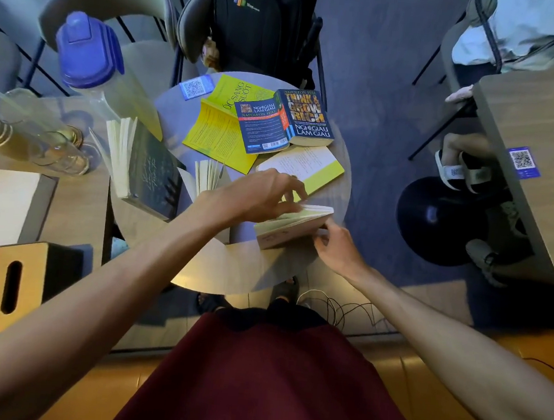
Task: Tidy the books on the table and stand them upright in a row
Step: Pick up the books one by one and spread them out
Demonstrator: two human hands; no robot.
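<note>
Books (284, 149) crowd the round table (222, 269), most of them open. At the left edge a dark book (151, 170) stands on end with its pages fanned apart, and just beside it a smaller pale book (208, 175) stands the same way, partly hidden by the left wrist. Behind these a yellow book (220, 130) lies open and face down. A blue book (289, 121) lies open and face down across the yellow book's right half, its cover text showing. In front of the blue book, a lime-edged book (305, 165) lies open with a printed page up.

The left hand (260, 191) reaches across the table with its fingers bent down and close together. Their tips pinch the upper edge of a cream book (284, 227), which is tilted on the near right part of the table. The right hand (336, 246) is at the cream book's right-hand corner, fingers curled narrowly against its lower edge, so both hands hold this one volume.

A bottle with a blue lid (87, 52) stands to the far left, and a black backpack (263, 22) sits behind the table.
</note>
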